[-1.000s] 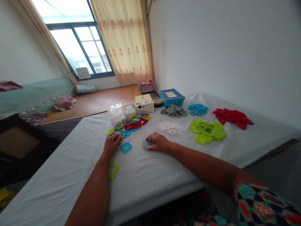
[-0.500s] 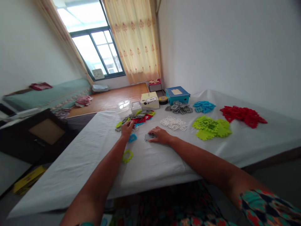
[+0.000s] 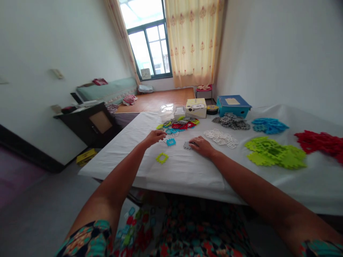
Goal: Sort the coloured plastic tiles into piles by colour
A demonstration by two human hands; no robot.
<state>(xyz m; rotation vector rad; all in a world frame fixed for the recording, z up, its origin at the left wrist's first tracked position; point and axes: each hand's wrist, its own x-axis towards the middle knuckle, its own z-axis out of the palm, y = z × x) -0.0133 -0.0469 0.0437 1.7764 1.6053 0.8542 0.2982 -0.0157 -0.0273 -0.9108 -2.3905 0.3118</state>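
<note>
My left hand [image 3: 154, 137] hovers at the left of the mixed pile of plastic interlocking tiles [image 3: 178, 125], fingers pinched together. What they hold, if anything, is too small to make out. Close to its fingertips lie white lattice pieces [image 3: 171, 136] and a blue square frame tile [image 3: 170, 142]. My right hand [image 3: 203, 146] rests on the table with its fingers closed on the edge of a grey interlocking tile [image 3: 187, 145]. Nearer to me lies a lime-green frame tile [image 3: 162, 158].
Sorted heaps spread to the right: white frames [image 3: 221, 137], grey tiles [image 3: 232, 121], blue tiles [image 3: 270, 125], lime-green tiles [image 3: 276, 152] and red tiles [image 3: 318, 144]. Behind stand a clear plastic container [image 3: 166, 111], a cream box [image 3: 196, 108], a round tin [image 3: 212, 109] and a blue box [image 3: 233, 106].
The view has swung left, so everything sits further right. My left hand has drawn back leftward from the mixed pile, uncovering the blue frame tile. My right hand stays on the grey tile.
</note>
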